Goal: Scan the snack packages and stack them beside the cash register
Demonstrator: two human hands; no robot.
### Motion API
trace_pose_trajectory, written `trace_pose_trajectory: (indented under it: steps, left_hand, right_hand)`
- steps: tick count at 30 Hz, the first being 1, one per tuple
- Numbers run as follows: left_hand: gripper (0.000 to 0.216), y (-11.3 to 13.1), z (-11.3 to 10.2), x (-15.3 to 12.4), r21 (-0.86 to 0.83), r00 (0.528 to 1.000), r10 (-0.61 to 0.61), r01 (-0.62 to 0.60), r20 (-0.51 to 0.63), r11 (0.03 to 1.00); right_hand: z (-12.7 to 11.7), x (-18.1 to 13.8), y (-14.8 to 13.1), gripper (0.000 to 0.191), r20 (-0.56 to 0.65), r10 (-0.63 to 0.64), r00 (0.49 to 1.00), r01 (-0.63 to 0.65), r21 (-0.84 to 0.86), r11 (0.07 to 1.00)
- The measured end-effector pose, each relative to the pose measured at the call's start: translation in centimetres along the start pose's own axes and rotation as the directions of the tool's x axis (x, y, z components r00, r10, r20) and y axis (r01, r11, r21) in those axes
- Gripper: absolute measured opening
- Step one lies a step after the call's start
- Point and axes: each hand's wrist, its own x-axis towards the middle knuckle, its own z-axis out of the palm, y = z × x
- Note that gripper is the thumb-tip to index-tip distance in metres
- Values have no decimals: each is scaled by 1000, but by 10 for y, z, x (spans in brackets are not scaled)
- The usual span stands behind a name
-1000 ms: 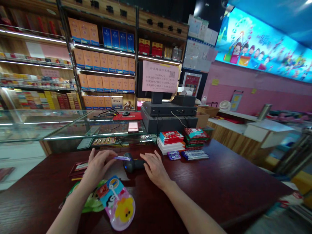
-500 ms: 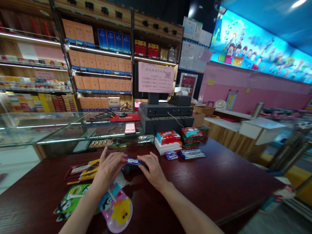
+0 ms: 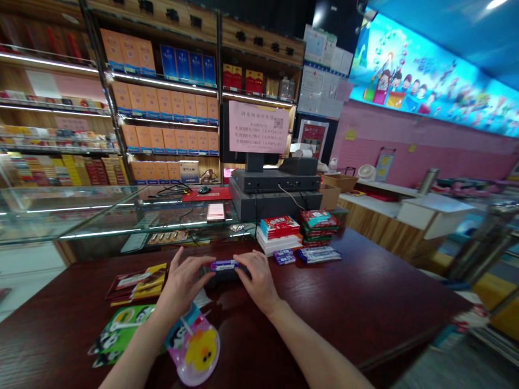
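Note:
My left hand (image 3: pixel 182 278) and my right hand (image 3: pixel 257 278) pinch the two ends of a small purple packet (image 3: pixel 224 265) with pale lettering. It is held nearly level above the dark wooden counter. Just below and behind it sits a dark object (image 3: pixel 227 276), mostly hidden, whose kind I cannot make out. Near my left forearm lie green panda-print packets (image 3: pixel 127 324), a pink packet with a yellow duck (image 3: pixel 198 346), and brown and yellow packets (image 3: pixel 140 283). My left forearm covers part of the green ones.
Beyond my right hand stand stacked red and white boxes (image 3: pixel 279 233), similar purple packets (image 3: pixel 284 256), a blue-silver packet (image 3: pixel 319 254) and a pile of red and green packets (image 3: pixel 318 227). Behind are a cash register (image 3: pixel 275 194) with a screen and a glass display case (image 3: pixel 121 216).
The purple packet has shifted slightly to the right and turned closer to level, with more of its printed side showing. My right fingers have moved a little right and up with it.

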Motion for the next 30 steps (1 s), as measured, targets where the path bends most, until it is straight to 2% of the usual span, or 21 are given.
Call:
trace_pose_trajectory:
  steps: [9,17,30]
  left_hand:
    - [23,-2,6,-2,-75,994,-93,97,54,992]
    - [22,-2,6,-2,-62,995,-92,94,31,994]
    - [21,0,3,-2,-53,998,-68,69,9,996]
  right_hand:
    - [-1,0,0,24,-38,-59,998,57,-49,997]
    - [-1,-1,0,28,-15,-25,1000,24,-54,998]
    - [0,-2,0,19,15,52,999,-52,19,998]
